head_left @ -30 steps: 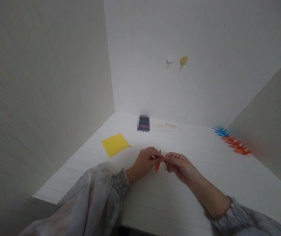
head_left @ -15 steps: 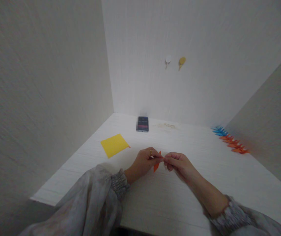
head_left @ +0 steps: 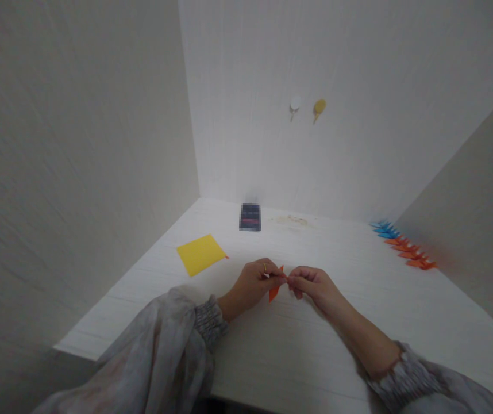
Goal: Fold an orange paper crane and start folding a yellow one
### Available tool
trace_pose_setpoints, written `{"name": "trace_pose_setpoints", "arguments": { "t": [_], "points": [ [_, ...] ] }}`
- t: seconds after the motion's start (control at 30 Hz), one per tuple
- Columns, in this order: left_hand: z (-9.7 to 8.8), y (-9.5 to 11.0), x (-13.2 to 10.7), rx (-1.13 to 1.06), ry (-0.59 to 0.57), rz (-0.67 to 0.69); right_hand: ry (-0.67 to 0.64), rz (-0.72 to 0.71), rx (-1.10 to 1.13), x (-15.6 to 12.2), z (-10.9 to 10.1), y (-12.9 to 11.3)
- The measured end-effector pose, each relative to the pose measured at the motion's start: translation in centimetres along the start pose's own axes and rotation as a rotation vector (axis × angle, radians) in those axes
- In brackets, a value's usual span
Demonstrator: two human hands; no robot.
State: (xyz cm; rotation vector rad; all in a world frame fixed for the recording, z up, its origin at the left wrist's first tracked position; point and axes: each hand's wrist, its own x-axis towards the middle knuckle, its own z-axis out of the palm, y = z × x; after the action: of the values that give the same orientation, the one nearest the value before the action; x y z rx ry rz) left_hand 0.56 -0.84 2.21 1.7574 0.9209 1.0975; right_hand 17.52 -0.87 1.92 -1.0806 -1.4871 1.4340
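Note:
A small folded piece of orange paper (head_left: 274, 292) is held between my two hands above the white table. My left hand (head_left: 257, 282), with a ring on one finger, pinches its middle between thumb and fingers. At the paper's right end, the thumb and fingertips of my right hand (head_left: 311, 282) are closed on a tip. The fingers hide most of the folds. To the left lies a stack of yellow paper squares (head_left: 201, 255), with a bit of orange (head_left: 227, 257) poking out at its right corner.
Along the right edge of the table runs a row of folded orange paper birds (head_left: 412, 253) and blue paper birds (head_left: 385, 229). A dark, pixelated rectangle (head_left: 250, 217) is near the back wall. Two hooks, one white (head_left: 295, 107) and one yellow (head_left: 319, 107), are on that wall.
Both hands stay almost where they were, pinching the orange paper. The paper's lower end has shifted very slightly to the left.

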Motion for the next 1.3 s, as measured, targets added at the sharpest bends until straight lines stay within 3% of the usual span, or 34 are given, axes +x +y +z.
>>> {"name": "trace_pose_setpoints", "arguments": {
  "t": [0.23,0.7,1.03,1.3],
  "points": [
    [0.1,0.0,0.0,-0.133,0.029,-0.161,0.075,-0.164,-0.106,-0.3,0.1,-0.4],
    [0.2,0.0,0.0,-0.148,0.046,-0.151,0.189,-0.459,-0.515,-0.9,0.7,-1.2],
    [0.3,0.0,-0.1,-0.137,0.068,-0.114,0.229,-0.385,-0.541,-1.1,1.1,-1.2],
    [0.4,-0.2,-0.1,-0.085,0.065,-0.046,0.192,-0.145,-0.207,-0.8,1.1,-1.2]
  ]
}}
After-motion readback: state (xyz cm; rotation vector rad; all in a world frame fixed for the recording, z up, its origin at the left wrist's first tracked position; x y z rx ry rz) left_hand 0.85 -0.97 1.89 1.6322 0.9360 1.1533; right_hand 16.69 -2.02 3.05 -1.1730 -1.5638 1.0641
